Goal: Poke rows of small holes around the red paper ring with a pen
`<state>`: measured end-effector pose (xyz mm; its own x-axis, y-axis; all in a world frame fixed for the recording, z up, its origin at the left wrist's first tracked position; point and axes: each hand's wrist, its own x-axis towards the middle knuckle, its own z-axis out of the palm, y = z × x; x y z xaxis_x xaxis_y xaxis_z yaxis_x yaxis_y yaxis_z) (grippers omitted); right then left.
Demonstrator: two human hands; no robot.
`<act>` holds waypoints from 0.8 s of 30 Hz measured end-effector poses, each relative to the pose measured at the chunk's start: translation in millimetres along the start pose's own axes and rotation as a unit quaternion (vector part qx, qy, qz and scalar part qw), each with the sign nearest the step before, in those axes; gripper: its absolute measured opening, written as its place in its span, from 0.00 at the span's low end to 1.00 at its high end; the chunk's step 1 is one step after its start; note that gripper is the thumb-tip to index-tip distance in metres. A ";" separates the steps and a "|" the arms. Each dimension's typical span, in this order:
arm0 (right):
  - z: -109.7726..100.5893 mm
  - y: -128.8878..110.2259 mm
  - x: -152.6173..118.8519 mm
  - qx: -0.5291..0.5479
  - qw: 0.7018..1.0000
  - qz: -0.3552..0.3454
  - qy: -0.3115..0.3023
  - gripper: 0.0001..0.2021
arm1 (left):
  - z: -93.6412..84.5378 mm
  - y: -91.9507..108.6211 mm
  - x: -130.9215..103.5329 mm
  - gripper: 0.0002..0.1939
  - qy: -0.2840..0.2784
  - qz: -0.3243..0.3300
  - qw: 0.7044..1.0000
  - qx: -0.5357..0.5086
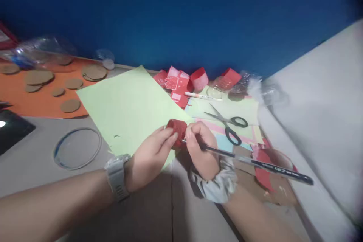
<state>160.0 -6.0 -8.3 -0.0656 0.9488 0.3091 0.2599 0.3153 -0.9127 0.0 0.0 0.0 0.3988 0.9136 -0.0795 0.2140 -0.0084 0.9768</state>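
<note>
At centre, our left fingers (pixel 169 140) grip a red paper tube (pixel 180 126), right fingers (pixel 192 141) a clear-black pen (pixel 246 159); likely marking, steadiness needed next.

Ahead and left of the left fingers (pixel 163 136), the flat green sheet (pixel 121 102) leaves a low, open way as far as the cardboard discs (pixel 70 105). A thin ring (pixel 100 143) lies farther left. The red roll (pixel 179 130) fills the gap between the left fingers and the right fingers (pixel 193 144). From the latter, the pen (pixel 266 166) juts out rightward, barring a sideways pass. Open scissors (pixel 227 121) lie ahead and right of them. Farther ahead, red paper rings (pixel 199 79) stand before the blue wall (pixel 181 19).
</note>
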 end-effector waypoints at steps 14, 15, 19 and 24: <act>1.9 1.2 -3.1 0.058 0.997 -0.035 0.041 0.14 | -1.1 3.4 -4.4 0.15 0.016 -0.006 1.000 -0.014; 3.5 2.2 -4.8 0.072 0.994 -0.053 0.058 0.13 | -1.3 4.6 -4.4 0.15 0.020 -0.007 0.999 -0.024; 5.3 0.6 -9.7 0.060 0.986 -0.135 0.083 0.09 | -2.7 6.8 -2.3 0.17 0.030 -0.005 0.999 -0.034; -0.9 -10.3 -6.7 -0.011 0.970 -0.241 0.015 0.08 | -4.8 3.3 -1.8 0.19 0.025 0.021 0.999 0.000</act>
<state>158.7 -15.7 -0.7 -0.1575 0.6894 0.7071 0.2269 0.7221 -0.6535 -4.3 0.2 4.3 0.3628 0.9314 -0.0289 0.1977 -0.0466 0.9791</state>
